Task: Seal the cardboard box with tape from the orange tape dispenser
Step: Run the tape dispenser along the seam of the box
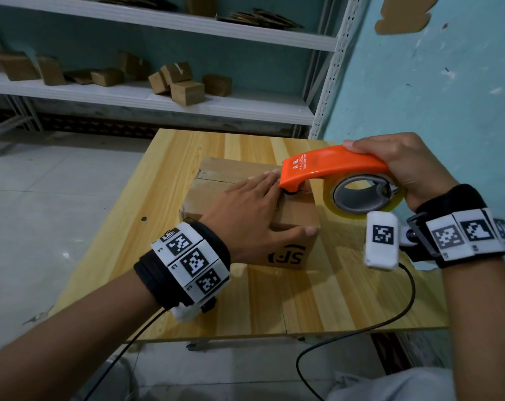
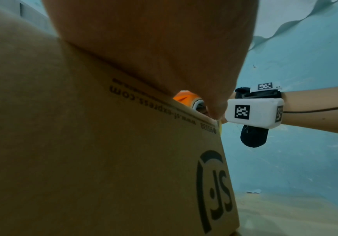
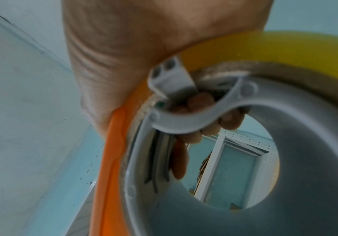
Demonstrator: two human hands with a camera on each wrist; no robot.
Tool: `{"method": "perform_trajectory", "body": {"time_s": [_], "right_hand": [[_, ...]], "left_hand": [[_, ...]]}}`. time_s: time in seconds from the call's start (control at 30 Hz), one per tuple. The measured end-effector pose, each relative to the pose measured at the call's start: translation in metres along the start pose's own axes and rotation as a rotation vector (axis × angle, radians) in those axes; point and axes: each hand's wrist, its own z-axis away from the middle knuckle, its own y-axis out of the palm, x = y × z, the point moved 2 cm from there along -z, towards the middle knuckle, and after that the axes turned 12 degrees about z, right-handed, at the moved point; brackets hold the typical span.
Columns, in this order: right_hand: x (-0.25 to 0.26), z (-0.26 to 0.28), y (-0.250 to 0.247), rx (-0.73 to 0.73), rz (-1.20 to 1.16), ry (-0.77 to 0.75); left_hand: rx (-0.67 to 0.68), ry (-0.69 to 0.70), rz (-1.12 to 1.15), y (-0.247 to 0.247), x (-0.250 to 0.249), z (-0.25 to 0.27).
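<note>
Head view: a wooden table [image 1: 318,299] carries the cardboard box [image 1: 245,198], which sits near its middle with the flaps folded shut and the centre seam showing bare on the far part of the top. The left hand [image 1: 254,209] lies flat on the box top, fingers straight and close together, thumb hooked over the near edge, holding the flaps down. The right hand [image 1: 410,166] is wrapped round the orange tape dispenser [image 1: 332,166], thumb on its top; the right wrist view shows the fingers [image 3: 200,99] curled inside the grey core. The dispenser's nose sits at the right edge of the box top, just by the left fingertips. The tape roll [image 1: 364,195] hangs off the box's right side.

Judgement: taping is at its start. The next move calls for a steady pull leftward along the seam, the left hand shifting clear.
</note>
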Motion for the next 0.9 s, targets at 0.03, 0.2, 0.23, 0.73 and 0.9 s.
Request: {"method": "perform_trajectory", "body": {"time_s": [0.03, 0.2, 0.23, 0.73, 0.9], "right_hand": [[0.001, 0.0, 0.001, 0.001, 0.0, -0.001], [0.002, -0.001, 0.002, -0.005, -0.017, -0.003], [0.001, -0.001, 0.003, 0.001, -0.02, -0.002], [0.003, -0.003, 0.014, 0.061, 0.027, -0.016], [0.001, -0.004, 0.012, 0.111, 0.054, -0.017]], "left_hand": [[-0.007, -0.004, 0.008, 0.0, 0.0, 0.0], [0.004, 0.0, 0.003, -0.001, 0.003, 0.001], [0.01, 0.01, 0.004, -0.002, 0.004, 0.001], [-0.019, -0.038, 0.01, -0.008, 0.009, 0.003], [-0.071, -0.073, -0.049, 0.0, 0.004, 0.002]]}}
